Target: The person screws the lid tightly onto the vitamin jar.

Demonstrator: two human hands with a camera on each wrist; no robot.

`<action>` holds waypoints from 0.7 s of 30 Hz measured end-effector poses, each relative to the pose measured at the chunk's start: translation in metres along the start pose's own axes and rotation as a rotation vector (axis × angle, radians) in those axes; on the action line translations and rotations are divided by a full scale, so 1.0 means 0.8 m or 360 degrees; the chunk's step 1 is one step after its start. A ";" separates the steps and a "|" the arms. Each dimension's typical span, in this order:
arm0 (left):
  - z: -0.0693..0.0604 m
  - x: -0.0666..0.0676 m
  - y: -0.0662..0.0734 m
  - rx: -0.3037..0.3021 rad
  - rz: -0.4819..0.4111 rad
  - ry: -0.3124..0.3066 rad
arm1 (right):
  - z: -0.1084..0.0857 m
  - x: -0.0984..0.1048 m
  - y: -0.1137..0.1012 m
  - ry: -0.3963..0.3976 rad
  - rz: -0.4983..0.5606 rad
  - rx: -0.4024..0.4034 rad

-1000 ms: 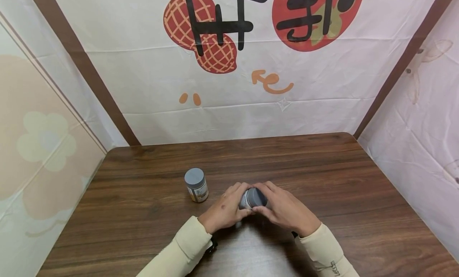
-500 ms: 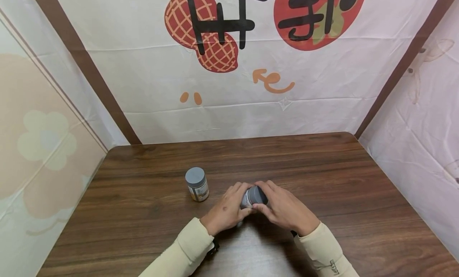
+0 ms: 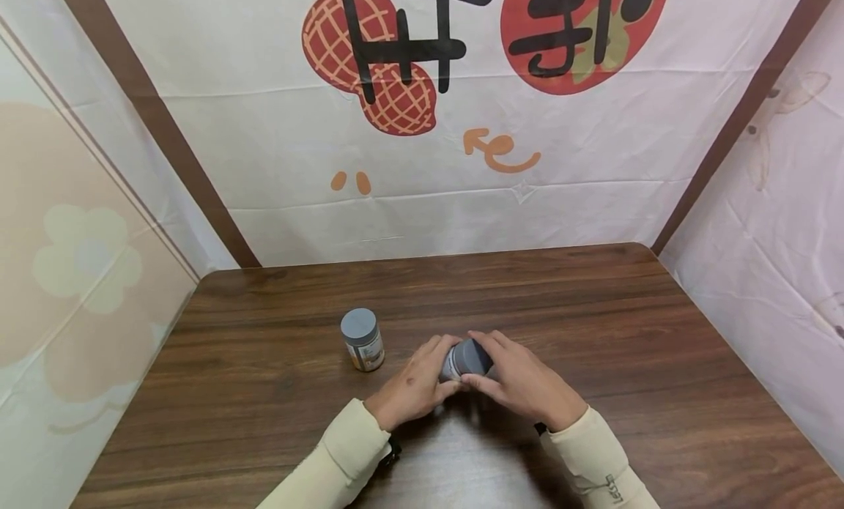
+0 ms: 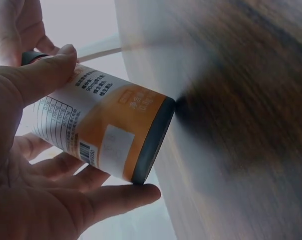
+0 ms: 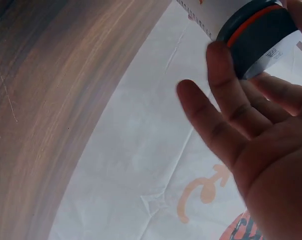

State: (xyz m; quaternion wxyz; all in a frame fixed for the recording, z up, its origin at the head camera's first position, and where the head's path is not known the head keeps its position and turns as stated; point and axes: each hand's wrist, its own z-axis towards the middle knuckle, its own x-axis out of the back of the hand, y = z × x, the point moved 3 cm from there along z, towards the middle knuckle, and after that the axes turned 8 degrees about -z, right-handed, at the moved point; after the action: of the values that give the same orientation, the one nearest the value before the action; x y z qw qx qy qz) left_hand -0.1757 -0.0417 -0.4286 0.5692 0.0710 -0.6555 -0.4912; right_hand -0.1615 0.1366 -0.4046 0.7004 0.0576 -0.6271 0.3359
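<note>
A small supplement jar (image 3: 450, 368) with a dark grey-blue lid (image 3: 472, 358) is between both hands, its lid tilted toward the right. My left hand (image 3: 412, 384) grips the jar's body, thumb on the near side. In the left wrist view the orange and white label (image 4: 105, 117) shows printed text, and the jar's dark base sits close to the tabletop; whether they touch I cannot tell. My right hand (image 3: 530, 384) holds the lid with thumb and fingers. An orange ring (image 5: 253, 24) shows at the lid's edge in the right wrist view.
A similar lidded jar (image 3: 363, 340) stands upright on the dark wooden table (image 3: 250, 392), left of the hands. Behind the table hangs a white printed cloth (image 3: 277, 157). More cloth walls flank the left (image 3: 152, 238) and right (image 3: 752, 223) sides.
Both hands stay around the same jar in nearly the same place. The right hand and the lid have shifted only very slightly. The standing jar has not moved.
</note>
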 end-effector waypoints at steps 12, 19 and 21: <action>0.010 0.001 0.003 -0.0069 -0.0129 0.0077 | -0.004 0.005 0.016 0.0008 0.0175 0.0021; 0.023 -0.001 0.004 -0.0022 -0.0193 0.0061 | -0.009 0.008 0.024 -0.0045 0.0209 -0.0035; 0.027 -0.002 0.004 0.0017 -0.0235 0.0061 | -0.010 0.008 0.026 -0.0071 0.0202 -0.0053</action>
State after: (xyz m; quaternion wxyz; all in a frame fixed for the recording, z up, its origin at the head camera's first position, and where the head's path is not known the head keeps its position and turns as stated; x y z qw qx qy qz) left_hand -0.1915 -0.0267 -0.4249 0.5434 0.1318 -0.6400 -0.5270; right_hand -0.1660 0.1591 -0.4072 0.6645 0.0134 -0.6503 0.3679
